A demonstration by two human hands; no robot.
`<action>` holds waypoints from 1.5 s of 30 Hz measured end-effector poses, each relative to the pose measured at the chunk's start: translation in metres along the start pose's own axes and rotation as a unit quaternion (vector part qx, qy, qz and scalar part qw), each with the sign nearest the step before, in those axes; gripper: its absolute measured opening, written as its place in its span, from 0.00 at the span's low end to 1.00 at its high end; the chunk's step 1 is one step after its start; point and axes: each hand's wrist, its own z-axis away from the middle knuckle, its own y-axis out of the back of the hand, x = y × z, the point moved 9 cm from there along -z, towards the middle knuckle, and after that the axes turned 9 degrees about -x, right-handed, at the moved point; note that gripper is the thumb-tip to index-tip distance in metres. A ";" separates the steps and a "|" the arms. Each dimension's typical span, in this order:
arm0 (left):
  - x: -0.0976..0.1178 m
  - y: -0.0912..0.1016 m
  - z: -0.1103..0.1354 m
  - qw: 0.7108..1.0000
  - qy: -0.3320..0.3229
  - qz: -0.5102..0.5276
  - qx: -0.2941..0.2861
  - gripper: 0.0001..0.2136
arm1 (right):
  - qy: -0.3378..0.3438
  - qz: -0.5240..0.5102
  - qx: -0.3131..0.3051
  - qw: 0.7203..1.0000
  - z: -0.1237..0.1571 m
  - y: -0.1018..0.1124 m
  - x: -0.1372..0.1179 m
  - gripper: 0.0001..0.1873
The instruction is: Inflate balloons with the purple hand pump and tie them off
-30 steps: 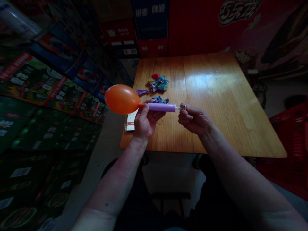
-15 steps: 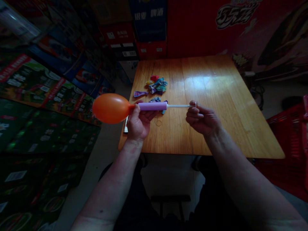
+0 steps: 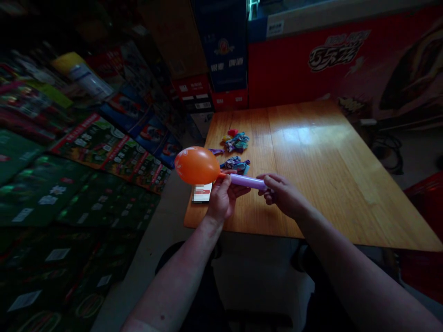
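An inflated orange balloon (image 3: 197, 165) with a pale flower print sits on the left end of a purple balloon pump (image 3: 247, 181). Thumb and fingers of my left hand (image 3: 222, 196) pinch the balloon's neck where it meets the pump. At the pump's right end, my right hand (image 3: 282, 193) is closed around the handle, which its fingers hide. The white rod does not show. Beyond the pump, uninflated balloons lie in two heaps on the table: a mixed far heap (image 3: 237, 141) and a dark patterned near heap (image 3: 235, 163).
The wooden table (image 3: 321, 184) stretches away to the right. A phone-like flat object (image 3: 201, 192) lies at its left edge. Stacked green cartons (image 3: 51, 196) rise on the left, and a red printed panel (image 3: 284, 74) stands behind. A red basket (image 3: 420, 258) is at lower right.
My right hand has moved in toward my left, and the pump's white rod has slid into the barrel. The view has shifted, and the pump now tilts down to the right.
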 end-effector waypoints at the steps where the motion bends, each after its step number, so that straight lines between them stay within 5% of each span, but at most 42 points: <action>1: -0.003 -0.001 0.003 1.000 0.004 -0.004 -0.001 0.14 | 0.006 0.050 0.002 0.999 0.002 -0.001 0.000 0.23; 4: -0.009 -0.007 0.010 1.000 0.005 -0.009 0.000 0.13 | 0.020 0.119 0.008 0.993 0.009 -0.001 -0.001 0.19; 21: -0.011 -0.049 0.081 0.993 -0.082 -0.014 0.087 0.08 | 0.039 0.119 -0.080 0.989 0.059 -0.006 -0.007 0.15; 25: 0.006 -0.036 0.091 0.984 -0.113 -0.004 0.138 0.07 | 0.033 0.141 -0.084 0.986 0.067 0.002 -0.009 0.14; 29: 0.041 -0.008 0.103 0.964 -0.163 0.007 0.212 0.10 | 0.061 0.202 0.025 0.977 0.066 0.051 -0.023 0.15; 33: 0.048 -0.011 0.111 0.976 -0.131 -0.013 0.174 0.09 | 0.127 0.414 0.148 0.889 0.066 0.086 -0.049 0.19; 36: 0.034 -0.020 0.121 0.982 -0.105 0.002 0.157 0.09 | 0.128 0.546 0.153 0.814 0.061 0.084 -0.049 0.18; 40: 0.013 -0.024 0.129 0.984 -0.076 0.024 0.160 0.09 | 0.138 0.625 0.181 0.747 0.068 0.071 -0.051 0.19; 42: 0.005 -0.027 0.128 0.986 -0.066 0.021 0.154 0.09 | 0.180 0.604 0.196 0.751 0.078 0.057 -0.057 0.19; 45: -0.005 -0.037 0.125 0.989 -0.061 0.002 0.132 0.08 | 0.200 0.473 0.131 0.848 0.082 0.027 -0.047 0.14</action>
